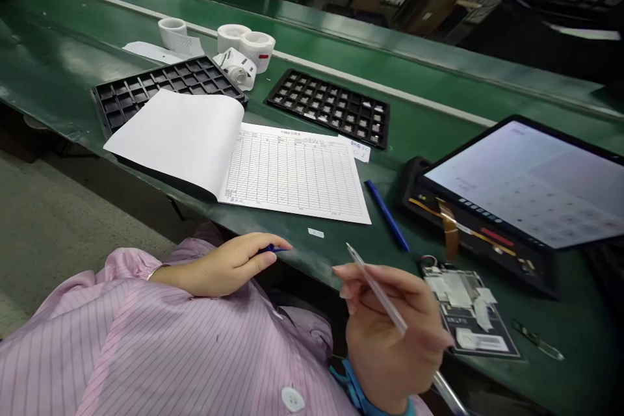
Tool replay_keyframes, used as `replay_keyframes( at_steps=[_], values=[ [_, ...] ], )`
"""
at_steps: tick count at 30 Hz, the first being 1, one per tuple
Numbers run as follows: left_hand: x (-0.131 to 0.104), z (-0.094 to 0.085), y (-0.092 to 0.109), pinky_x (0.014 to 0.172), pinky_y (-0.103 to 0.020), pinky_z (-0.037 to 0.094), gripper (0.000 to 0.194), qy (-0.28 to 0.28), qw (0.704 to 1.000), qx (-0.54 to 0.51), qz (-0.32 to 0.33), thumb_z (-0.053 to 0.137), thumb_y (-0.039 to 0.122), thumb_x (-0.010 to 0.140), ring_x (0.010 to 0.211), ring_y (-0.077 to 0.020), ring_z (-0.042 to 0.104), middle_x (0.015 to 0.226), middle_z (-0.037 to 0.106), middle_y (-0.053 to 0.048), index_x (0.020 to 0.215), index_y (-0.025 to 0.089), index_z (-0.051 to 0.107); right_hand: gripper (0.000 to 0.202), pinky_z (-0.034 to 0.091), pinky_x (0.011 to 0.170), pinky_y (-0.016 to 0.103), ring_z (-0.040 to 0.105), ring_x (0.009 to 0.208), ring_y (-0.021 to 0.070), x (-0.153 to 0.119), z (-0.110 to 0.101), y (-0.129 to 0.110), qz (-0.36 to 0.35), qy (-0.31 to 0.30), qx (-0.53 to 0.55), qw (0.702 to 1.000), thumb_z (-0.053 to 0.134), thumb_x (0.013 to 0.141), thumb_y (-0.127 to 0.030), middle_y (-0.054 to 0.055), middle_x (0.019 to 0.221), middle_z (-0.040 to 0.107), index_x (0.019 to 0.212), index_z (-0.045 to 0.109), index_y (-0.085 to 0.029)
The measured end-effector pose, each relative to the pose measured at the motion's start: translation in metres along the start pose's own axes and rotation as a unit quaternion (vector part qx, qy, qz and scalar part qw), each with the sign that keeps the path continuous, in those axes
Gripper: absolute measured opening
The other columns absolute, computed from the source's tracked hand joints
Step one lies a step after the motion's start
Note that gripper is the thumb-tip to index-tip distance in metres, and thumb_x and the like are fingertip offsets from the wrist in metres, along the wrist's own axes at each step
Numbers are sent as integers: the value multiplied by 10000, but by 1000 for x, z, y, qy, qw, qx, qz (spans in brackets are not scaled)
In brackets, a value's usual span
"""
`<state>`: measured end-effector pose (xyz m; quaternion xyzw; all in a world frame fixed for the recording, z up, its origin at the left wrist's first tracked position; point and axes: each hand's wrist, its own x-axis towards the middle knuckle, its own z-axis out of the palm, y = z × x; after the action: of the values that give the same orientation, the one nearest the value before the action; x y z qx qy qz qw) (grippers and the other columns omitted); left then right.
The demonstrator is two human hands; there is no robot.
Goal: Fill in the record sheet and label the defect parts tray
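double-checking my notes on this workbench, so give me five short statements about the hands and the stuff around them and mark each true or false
1. The right hand holds a clear pen. True.
2. The left hand holds nothing. False: it holds a small blue piece between thumb and index finger.
3. A blue stick lies on top of the printed form. False: it lies on the green table, to the right of the form.
4. The tilted screen is lit. True.
5. The white rolls stand between the form and the person. False: they stand beyond the form, on its far side.
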<state>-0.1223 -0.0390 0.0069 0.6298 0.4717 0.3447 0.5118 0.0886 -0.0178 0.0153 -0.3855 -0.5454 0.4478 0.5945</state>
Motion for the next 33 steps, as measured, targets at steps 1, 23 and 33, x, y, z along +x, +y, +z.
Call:
replay_keyframes(
  at_steps=[1, 23, 33],
  values=[
    [0, 0, 1, 1032, -326, 376, 305, -2, 1000, 26, 7, 382, 269, 965, 1180, -175, 502, 1245, 572, -64, 1216, 200, 541, 513, 404, 445, 252, 557, 562, 145, -1, 1, -1, 7, -14, 1, 1000, 483, 827, -653, 77, 832, 707, 974, 627, -183],
    [6, 9, -5, 843, -314, 388, 101, 129, 941, 249, 188, 537, 211, 917, 909, -143, 580, 920, 685, 15, 993, 204, 604, 320, 413, 477, 245, 544, 519, 115, -25, 2, -1, 61, -45, -96, 992, 393, 945, -292, 18, 652, 655, 768, 632, -174],
    [0, 13, -1, 781, -216, 491, 157, -29, 970, 139, 198, 519, 201, 918, 855, -131, 649, 931, 700, -54, 1000, 125, 630, 324, 232, 431, 227, 276, 446, 96, -26, 5, 15, 165, -179, -66, 968, 308, 956, -375, -69, 503, 320, 1075, 545, -188]
  ],
)
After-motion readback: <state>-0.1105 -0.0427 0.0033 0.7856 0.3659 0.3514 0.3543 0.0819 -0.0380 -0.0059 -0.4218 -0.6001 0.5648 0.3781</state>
